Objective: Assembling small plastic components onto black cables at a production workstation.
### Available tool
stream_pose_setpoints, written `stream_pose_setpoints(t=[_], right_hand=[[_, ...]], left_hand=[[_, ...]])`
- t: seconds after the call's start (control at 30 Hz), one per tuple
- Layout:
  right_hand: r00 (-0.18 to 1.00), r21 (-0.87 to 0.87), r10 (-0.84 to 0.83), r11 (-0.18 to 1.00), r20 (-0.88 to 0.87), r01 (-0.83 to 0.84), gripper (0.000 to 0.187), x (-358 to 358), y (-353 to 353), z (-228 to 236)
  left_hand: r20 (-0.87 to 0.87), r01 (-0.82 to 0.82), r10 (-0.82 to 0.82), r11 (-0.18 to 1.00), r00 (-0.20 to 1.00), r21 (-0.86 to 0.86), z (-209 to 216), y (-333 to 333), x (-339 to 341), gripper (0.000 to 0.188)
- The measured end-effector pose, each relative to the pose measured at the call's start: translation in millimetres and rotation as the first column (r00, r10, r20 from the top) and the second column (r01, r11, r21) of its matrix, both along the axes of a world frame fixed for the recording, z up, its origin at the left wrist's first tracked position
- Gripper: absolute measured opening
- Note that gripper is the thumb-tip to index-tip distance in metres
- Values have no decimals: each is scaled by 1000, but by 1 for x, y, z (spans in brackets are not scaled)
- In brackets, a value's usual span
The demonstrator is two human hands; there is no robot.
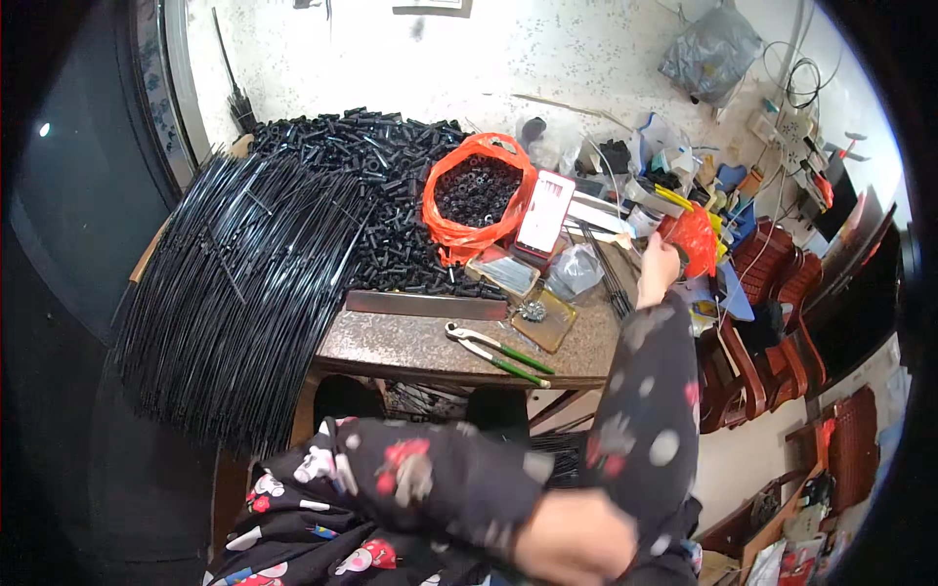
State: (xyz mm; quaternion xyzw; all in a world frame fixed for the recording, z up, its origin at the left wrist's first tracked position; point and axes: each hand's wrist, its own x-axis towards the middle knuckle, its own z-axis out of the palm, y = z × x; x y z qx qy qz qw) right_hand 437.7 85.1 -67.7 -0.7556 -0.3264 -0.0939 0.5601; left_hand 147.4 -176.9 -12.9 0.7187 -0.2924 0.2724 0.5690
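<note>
My right hand [660, 266] reaches out to the far right, its fingers curled at the left edge of a red plastic bag [694, 239]. What lies between those fingers is too small to make out. My left hand [576, 535] is low and close to my body, below the table edge, smeared by motion so its fingers do not show clearly. Green-handled pincers [496, 354] lie at the table's front edge. Behind them a yellowish flat tray [547, 327] carries a clump of small metal pieces [532, 311].
Long thin black rods [244, 293] form a large bundle at the left. Short black tubular parts [391, 234] are heaped beside it, behind a metal bar [427, 305]. An orange bag [437, 232] holds black rings. A phone [545, 213] stands upright. Reddish-brown chairs [762, 259] are at the right.
</note>
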Motion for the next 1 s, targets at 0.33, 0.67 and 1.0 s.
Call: stream_pose_setpoints(t=[0.33,0.67,1.0], right_hand=[[479,703,527,623,-702,344,15,5,-6,50],[276,938,925,311,-262,-151,15,-112,-77,131],[-629,699,756,-548,180,-459,21,-292,-239,153]], left_hand=[[-280,-525,486,847,828,-82,-62,26,-8,34],[129,-320,298,789,946,524,-53,10,-25,14],[-43,-826,999,18,-7,563,4,115,-221,8]])
